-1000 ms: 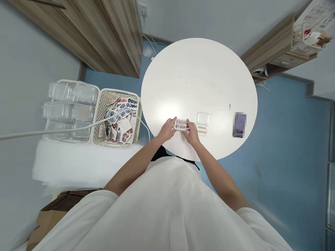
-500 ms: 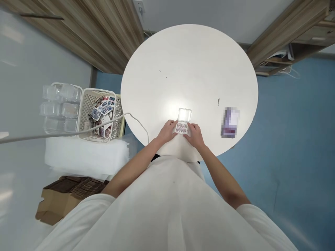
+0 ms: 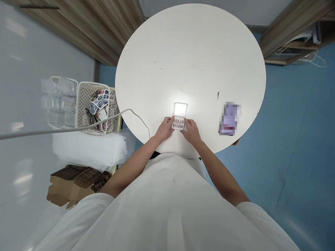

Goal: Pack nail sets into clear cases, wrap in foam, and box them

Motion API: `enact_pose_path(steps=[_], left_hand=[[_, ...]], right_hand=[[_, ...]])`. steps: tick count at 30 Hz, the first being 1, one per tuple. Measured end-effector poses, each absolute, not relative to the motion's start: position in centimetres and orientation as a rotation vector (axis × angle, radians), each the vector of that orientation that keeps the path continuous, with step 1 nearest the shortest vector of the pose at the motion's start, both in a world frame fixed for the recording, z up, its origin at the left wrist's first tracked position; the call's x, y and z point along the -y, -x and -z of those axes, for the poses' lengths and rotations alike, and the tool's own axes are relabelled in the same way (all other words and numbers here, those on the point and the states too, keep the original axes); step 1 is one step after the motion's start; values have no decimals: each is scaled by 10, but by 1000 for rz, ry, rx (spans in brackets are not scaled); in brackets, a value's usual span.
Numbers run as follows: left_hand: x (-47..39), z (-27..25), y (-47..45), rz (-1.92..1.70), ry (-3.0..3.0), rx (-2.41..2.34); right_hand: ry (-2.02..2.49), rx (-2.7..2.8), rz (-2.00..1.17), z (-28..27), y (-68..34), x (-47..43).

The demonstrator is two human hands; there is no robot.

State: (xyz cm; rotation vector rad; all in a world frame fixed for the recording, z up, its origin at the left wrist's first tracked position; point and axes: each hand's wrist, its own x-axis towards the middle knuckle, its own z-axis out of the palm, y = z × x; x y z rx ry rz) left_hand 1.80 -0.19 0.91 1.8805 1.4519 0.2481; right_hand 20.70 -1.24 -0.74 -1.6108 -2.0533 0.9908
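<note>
A small clear plastic case (image 3: 178,127) lies near the front edge of the white round table, with its lid (image 3: 180,109) raised and catching bright glare. In its base sit two rows of small pink, pointed pieces that look like press-on nails (image 3: 179,122). My left hand (image 3: 165,129) grips the case's left side, thumb and fingers at the edge. On the opposite side, my right hand (image 3: 192,131) holds the right edge the same way.
A purple package (image 3: 230,118), blurred out, lies on the table (image 3: 191,42) at the right. Left of the table stand a white basket (image 3: 82,101) of nail-like packs, clear plastic boxes (image 3: 68,104), white sheets (image 3: 89,148) and brown cardboard (image 3: 61,190). A grey cable (image 3: 104,120) crosses to the table's left edge.
The whole view has shifted, so the table appears higher and larger. Both hands stay on the open case, which looks slightly more turned.
</note>
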Motion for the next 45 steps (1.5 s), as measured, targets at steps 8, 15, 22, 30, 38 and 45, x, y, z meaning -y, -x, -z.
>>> enact_pose_path(steps=[8, 15, 22, 30, 38, 45], left_hand=[[4, -11, -23, -205, -1879, -1469], [4, -14, -25, -196, -1866, -1479], [2, -19, -27, -237, -1747, -1521], [-2, -19, -32, -399, -1568, -1688], [-9, -16, -39, -327, -1493, -1824], [-11, -19, -38, -355, -1436, -1805]], right_hand=[[1588, 2057, -1056, 2, -209, 5], [1652, 2042, -1062, 1, -204, 7], [1686, 1989, -1091, -2, -204, 7], [1642, 1951, -1206, -7, -216, 3], [1644, 1934, -1220, -5, -215, 2], [1660, 1919, -1233, -5, -215, 0]])
